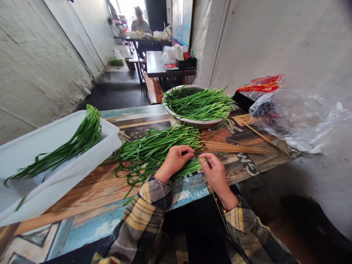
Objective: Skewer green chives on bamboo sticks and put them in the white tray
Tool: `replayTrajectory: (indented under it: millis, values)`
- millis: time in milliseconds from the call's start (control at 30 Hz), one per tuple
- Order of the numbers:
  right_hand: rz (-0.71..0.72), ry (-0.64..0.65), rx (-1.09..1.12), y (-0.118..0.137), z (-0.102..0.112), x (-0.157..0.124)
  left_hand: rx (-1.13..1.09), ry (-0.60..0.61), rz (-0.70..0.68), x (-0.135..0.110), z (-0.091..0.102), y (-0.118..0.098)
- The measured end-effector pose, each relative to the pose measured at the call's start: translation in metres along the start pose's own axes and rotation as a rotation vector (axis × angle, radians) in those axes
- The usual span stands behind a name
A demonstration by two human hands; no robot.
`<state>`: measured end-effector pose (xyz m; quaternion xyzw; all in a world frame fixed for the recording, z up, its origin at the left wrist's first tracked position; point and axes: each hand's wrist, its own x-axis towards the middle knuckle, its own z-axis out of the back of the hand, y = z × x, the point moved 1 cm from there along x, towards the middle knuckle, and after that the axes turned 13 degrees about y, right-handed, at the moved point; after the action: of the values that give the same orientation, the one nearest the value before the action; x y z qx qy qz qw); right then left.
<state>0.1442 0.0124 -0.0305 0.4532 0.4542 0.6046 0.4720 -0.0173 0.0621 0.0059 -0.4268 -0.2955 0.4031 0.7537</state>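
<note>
A pile of long green chives lies across the painted wooden table. My left hand is closed, pinching the cut ends of a small chive bunch. My right hand is closed on a thin bamboo skewer that runs down toward my lap, its tip at the chive ends. Both hands meet over the table's near edge. A bundle of bamboo skewers lies just behind my right hand.
A white plastic tub holding skewered chives stands at the left. A round bowl heaped with chives sits at the back. Plastic bags and a red packet lie at right. A person sits at far tables.
</note>
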Motion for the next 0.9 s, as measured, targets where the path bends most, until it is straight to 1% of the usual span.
replayTrajectory:
  millis: [67, 200, 300, 500, 700, 900]
  values:
    - [0.002, 0.001, -0.001, 0.000, 0.000, 0.000, 0.048, -0.006, -0.016, -0.001, 0.000, -0.001]
    - [0.004, 0.011, 0.013, 0.000, 0.000, 0.000, 0.212, -0.034, -0.056, -0.002, 0.000, -0.005]
    - [0.001, 0.011, 0.013, 0.000, 0.000, 0.000, 0.267, -0.038, -0.085, -0.002, -0.001, -0.009]
    - [-0.008, 0.003, 0.008, 0.000, 0.000, 0.000, 0.299, -0.005, -0.091, -0.003, 0.000, -0.013]
    - [-0.015, 0.009, -0.050, 0.001, 0.001, 0.001, 0.298, 0.001, -0.115, -0.003, 0.000, -0.014]
    - [-0.029, 0.016, -0.041, 0.000, 0.001, 0.001, 0.282, -0.002, -0.116, -0.003, -0.001, -0.014]
